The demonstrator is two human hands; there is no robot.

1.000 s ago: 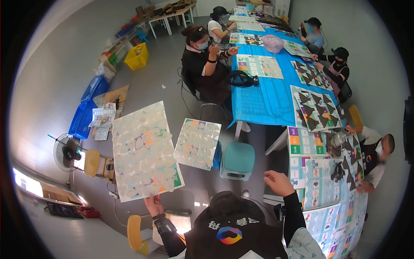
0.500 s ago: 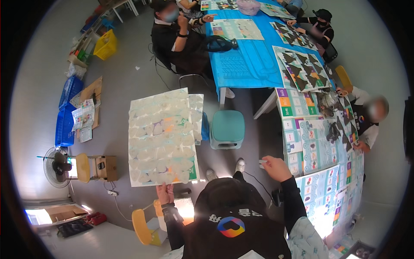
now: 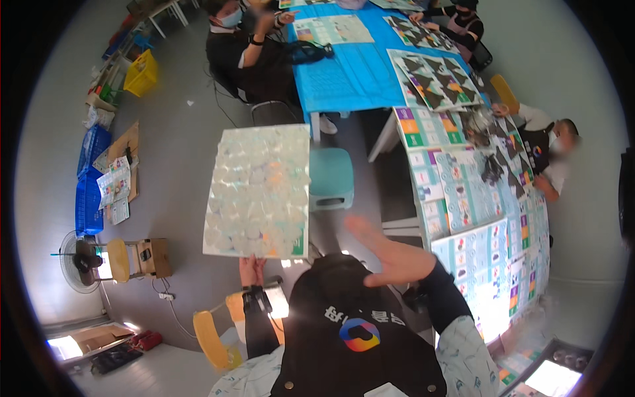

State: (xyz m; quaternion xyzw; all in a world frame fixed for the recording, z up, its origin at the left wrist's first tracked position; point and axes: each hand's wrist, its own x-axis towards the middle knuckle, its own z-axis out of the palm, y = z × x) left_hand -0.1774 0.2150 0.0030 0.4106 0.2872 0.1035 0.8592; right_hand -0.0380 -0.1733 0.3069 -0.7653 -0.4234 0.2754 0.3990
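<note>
Head view: left hand (image 3: pixel 251 270) grips the lower edge of a pale printed sheet (image 3: pixel 259 192), fingers closed on it, holding it raised above the floor beside a teal stool (image 3: pixel 331 177). Right hand (image 3: pixel 390 255) is spread open and empty, near the worktop (image 3: pixel 423 198) edge.
</note>
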